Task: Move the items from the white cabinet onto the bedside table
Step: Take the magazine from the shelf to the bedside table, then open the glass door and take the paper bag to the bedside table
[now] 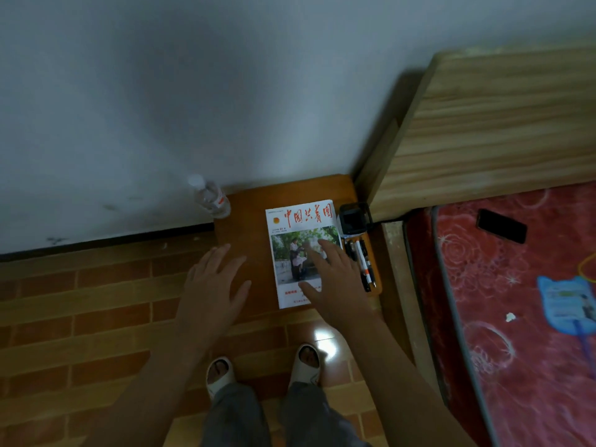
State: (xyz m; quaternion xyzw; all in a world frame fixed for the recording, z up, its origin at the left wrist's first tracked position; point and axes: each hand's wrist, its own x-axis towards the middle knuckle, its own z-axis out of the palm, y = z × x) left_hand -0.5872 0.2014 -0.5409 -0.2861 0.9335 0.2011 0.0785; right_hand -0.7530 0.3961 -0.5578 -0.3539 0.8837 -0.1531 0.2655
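A brown bedside table (248,217) stands against the wall beside the bed. A white magazine (298,221) with red characters and a photo lies flat on it. Several pens (363,262) lie along its right edge, below a small black box (354,219). A clear water bottle (211,200) stands at the table's back left corner. My right hand (335,279) hovers open over the magazine's lower half, fingers spread. My left hand (214,282) is open over the table's left front part, holding nothing. The white cabinet is out of view.
A wooden headboard (483,130) and bed frame rise at the right, with a red patterned mattress (516,317) carrying a black phone (501,225) and a blue fan (567,304). The floor has a brick pattern. My feet in white slippers (264,369) stand before the table.
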